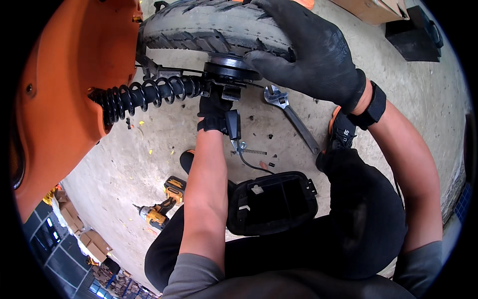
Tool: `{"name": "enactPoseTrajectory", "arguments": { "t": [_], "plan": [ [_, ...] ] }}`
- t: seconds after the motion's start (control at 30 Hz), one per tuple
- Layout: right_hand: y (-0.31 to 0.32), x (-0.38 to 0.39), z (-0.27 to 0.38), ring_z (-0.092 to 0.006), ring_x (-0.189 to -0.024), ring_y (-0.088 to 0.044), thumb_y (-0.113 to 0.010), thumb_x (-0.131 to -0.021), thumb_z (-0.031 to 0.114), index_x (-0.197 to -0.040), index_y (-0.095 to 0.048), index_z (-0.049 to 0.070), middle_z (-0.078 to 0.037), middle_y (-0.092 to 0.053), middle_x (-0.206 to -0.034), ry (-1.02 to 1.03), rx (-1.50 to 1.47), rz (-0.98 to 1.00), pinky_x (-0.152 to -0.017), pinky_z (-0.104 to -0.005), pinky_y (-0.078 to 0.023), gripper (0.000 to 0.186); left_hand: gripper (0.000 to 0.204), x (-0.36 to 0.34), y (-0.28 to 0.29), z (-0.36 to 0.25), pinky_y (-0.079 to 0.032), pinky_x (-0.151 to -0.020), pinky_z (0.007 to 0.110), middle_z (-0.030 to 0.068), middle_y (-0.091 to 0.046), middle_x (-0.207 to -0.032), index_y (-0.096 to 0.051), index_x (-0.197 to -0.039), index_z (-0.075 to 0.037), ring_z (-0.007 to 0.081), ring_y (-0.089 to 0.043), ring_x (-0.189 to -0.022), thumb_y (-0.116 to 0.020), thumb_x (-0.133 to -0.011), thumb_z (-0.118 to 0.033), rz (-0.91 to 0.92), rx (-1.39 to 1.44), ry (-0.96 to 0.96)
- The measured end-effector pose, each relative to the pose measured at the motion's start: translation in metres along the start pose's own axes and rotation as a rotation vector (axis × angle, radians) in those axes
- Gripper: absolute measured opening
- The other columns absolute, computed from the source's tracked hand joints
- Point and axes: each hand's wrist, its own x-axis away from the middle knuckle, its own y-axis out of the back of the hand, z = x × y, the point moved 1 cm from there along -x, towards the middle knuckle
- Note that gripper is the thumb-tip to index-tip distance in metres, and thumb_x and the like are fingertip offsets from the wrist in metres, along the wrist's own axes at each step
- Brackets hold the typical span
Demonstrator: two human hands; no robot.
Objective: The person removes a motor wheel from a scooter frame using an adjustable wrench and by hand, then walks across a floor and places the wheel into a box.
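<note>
My right hand (318,57), in a black glove, grips the worn black tyre (209,27), its thumb on the near side and its fingers over the top. Below the tyre is the round metal wheel hub (230,69). My left hand (215,110), also gloved, reaches up beneath the hub, by the end of the black coil-spring shock absorber (149,94). Its fingers are hidden by the hub and bracket, so what they touch cannot be seen. A small black device (232,124) with a cable sits at my left wrist.
An orange body panel (84,65) fills the left. On the concrete floor lie an adjustable wrench (295,122), a small spring (255,151) and a yellow-black cordless driver (162,207). A black open-framed case (273,207) is by my legs. A cardboard box (371,10) stands far right.
</note>
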Motion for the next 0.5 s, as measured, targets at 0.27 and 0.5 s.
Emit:
{"name": "enactPoseTrajectory", "arguments": {
  "t": [0.27,0.5],
  "plan": [
    [0.004,-0.002,-0.013,-0.0383,-0.094,-0.062,-0.062,-0.088,0.036,-0.123,-0.052,-0.003,-0.023,-0.062,-0.103,-0.240,-0.290,0.177,-0.081,-0.0413,-0.050,0.054,0.045,0.027,-0.049,0.010,-0.048,-0.096,0.052,0.0160,-0.059,-0.122,-0.051,-0.128,-0.007,0.0374,-0.058,-0.109,-0.048,-0.093,-0.035,-0.281,0.339,0.003],
    [0.002,0.002,-0.014,-0.0379,-0.103,-0.061,-0.054,-0.093,0.042,-0.125,-0.053,-0.002,-0.025,-0.061,-0.112,-0.301,-0.255,0.176,-0.087,-0.0415,-0.050,0.054,0.043,0.075,-0.080,0.027,-0.030,-0.110,0.061,0.0128,-0.055,-0.133,-0.056,-0.125,-0.009,0.0340,-0.047,-0.128,-0.061,-0.090,-0.034,-0.112,0.455,-0.065]
  ]
}}
